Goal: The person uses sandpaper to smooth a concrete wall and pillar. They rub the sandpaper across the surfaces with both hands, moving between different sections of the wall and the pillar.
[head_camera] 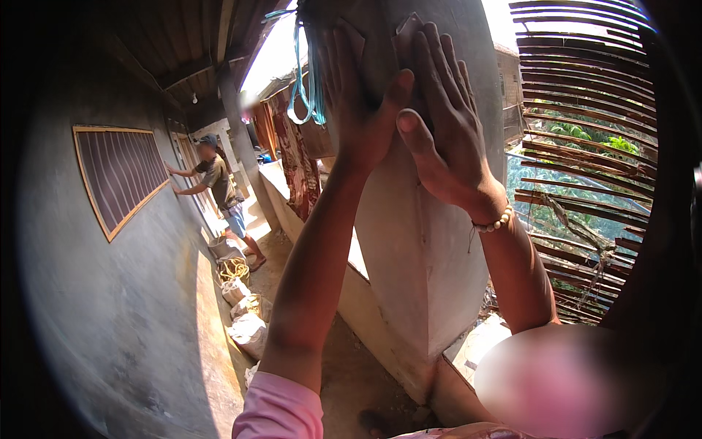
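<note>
A grey plastered pillar stands right in front of me, one of its edges facing me. My left hand lies flat on its left face, over a small brownish sheet that looks like sandpaper. On the right face, my right hand presses a similar sheet against the plaster. Only the upper corners of both sheets show above the fingers; the palms hide the rest. The thumbs come close together near the pillar's edge. A beaded bracelet circles my right wrist.
Blue cord hangs beside the pillar's left side. A low wall meets its foot. Slatted bamboo screening is at right. Sacks line the grey wall at left, where another person touches the wall near a framed window.
</note>
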`<state>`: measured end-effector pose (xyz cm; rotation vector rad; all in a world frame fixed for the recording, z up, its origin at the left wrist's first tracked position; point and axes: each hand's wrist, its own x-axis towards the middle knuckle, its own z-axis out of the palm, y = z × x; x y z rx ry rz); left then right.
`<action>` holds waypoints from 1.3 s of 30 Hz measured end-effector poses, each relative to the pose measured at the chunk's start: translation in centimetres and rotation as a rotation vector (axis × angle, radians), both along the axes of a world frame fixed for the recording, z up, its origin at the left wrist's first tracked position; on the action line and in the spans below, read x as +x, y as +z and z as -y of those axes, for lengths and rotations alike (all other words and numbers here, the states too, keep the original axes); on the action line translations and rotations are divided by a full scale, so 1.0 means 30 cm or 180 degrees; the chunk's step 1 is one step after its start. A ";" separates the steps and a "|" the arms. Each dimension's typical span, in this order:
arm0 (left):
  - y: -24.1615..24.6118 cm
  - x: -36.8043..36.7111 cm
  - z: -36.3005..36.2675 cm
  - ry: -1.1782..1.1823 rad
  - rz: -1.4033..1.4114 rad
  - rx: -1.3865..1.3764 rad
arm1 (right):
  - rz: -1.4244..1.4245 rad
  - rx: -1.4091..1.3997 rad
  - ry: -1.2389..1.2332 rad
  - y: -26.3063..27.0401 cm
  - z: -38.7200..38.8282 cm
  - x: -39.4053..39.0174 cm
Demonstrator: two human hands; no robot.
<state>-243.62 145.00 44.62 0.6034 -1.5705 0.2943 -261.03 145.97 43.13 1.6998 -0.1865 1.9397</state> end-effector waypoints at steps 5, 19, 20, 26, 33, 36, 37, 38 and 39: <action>0.011 -0.026 0.013 -0.0080 0.0025 -0.0631 | 0.0170 0.0623 0.0708 0.010 0.041 -0.017; -0.003 -0.054 0.012 0.0225 0.0040 -0.0852 | -0.0092 0.0333 -0.0150 0.137 -0.033 -0.028; -0.004 -0.053 0.012 0.0223 0.0065 -0.0842 | -0.0044 0.0125 -0.0147 0.125 -0.015 -0.032; 0.007 -0.040 -0.024 0.0470 0.0233 -0.0757 | -0.0187 0.0742 -0.1250 0.182 0.313 -0.149; -0.008 -0.038 -0.052 0.0681 0.0177 -0.0603 | -0.0333 0.0256 -0.0477 0.057 0.209 -0.029; -0.018 -0.054 -0.052 0.0769 0.0084 -0.0557 | -0.0496 -0.0168 -0.0770 0.047 0.282 -0.070; -0.022 -0.063 -0.054 0.0811 0.0030 -0.0555 | -0.0498 -0.0238 -0.0746 0.029 0.312 -0.087; -0.025 -0.070 -0.058 0.0859 -0.0035 -0.0553 | -0.0508 -0.0298 -0.0738 0.016 0.348 -0.109; -0.028 -0.081 -0.062 0.0890 -0.0107 -0.0530 | -0.0536 -0.0364 -0.0772 0.011 0.399 -0.123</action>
